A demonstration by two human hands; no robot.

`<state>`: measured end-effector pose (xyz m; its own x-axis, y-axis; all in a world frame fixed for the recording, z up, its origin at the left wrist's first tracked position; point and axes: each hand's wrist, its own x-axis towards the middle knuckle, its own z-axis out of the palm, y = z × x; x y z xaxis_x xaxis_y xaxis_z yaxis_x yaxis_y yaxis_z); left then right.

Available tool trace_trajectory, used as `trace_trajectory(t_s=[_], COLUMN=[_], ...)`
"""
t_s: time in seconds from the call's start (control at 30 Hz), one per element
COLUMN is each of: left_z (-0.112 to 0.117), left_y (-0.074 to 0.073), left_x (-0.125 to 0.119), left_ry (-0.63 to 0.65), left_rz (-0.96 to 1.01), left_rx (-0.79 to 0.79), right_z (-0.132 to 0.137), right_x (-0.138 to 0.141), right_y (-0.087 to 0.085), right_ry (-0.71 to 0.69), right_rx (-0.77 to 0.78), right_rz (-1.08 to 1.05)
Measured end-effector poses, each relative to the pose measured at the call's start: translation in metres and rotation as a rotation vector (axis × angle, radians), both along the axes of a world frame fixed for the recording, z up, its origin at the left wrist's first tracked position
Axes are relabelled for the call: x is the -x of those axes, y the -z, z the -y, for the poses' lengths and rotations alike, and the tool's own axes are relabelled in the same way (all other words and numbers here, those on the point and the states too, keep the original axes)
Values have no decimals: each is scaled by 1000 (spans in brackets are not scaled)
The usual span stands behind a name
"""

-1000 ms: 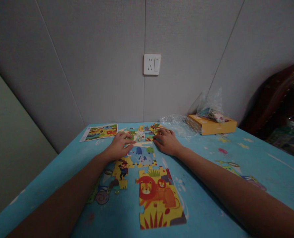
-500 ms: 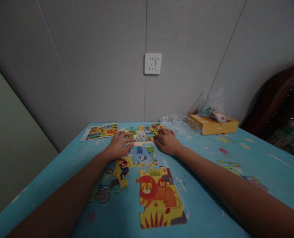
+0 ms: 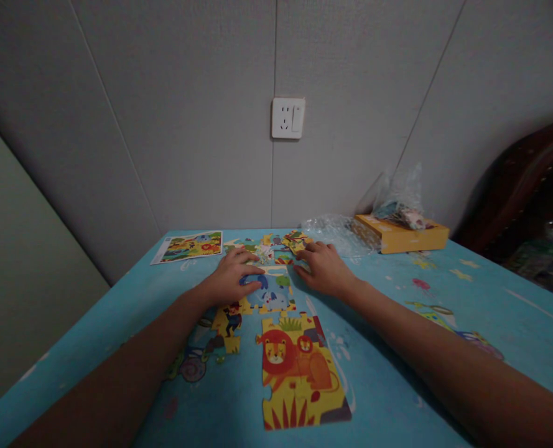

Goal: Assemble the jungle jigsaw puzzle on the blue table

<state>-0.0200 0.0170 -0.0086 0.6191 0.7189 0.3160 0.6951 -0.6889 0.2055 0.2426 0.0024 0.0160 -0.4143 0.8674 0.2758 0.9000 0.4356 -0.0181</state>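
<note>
My left hand (image 3: pixel 236 278) is over the left part of the elephant puzzle section (image 3: pixel 274 295), fingers spread and pointing right. Opposite it, my right hand (image 3: pixel 321 266) rests at that section's upper right, fingers apart, beside loose puzzle pieces (image 3: pixel 296 240). Neither hand shows anything held. Nearer to me lies a joined lion puzzle section (image 3: pixel 299 373). A smaller section with a dark-clothed figure (image 3: pixel 232 320) sits just below my left hand and is partly covered by it. More puzzle pieces (image 3: pixel 242 244) lie beyond my hands.
A printed picture sheet (image 3: pixel 190 247) lies at the back left of the blue patterned tablecloth (image 3: pixel 388 298). Toward the back right are crumpled clear plastic (image 3: pixel 339 233) and a yellow box (image 3: pixel 404 236) with a plastic bag on top. A wall socket (image 3: pixel 288 118) is above the table.
My left hand has shifted slightly right and toward the elephant section. My right hand has moved a little right, away from the loose pieces, uncovering more of them.
</note>
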Motion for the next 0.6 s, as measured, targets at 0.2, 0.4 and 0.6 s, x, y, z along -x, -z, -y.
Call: trace_trajectory(t_s=[0.2, 0.4, 0.6], left_z=[8, 12, 18], left_y=[-2, -2, -8], left_x=[-5, -2, -3], left_ry=[201, 233, 232], left_rz=[43, 49, 8], left_rx=[56, 210, 272], right_z=[26, 40, 40], right_x=[1, 0, 1], right_y=[-26, -38, -37], right_ry=[-149, -228, -266], right_rx=[298, 555, 644], right_rz=[4, 156, 170])
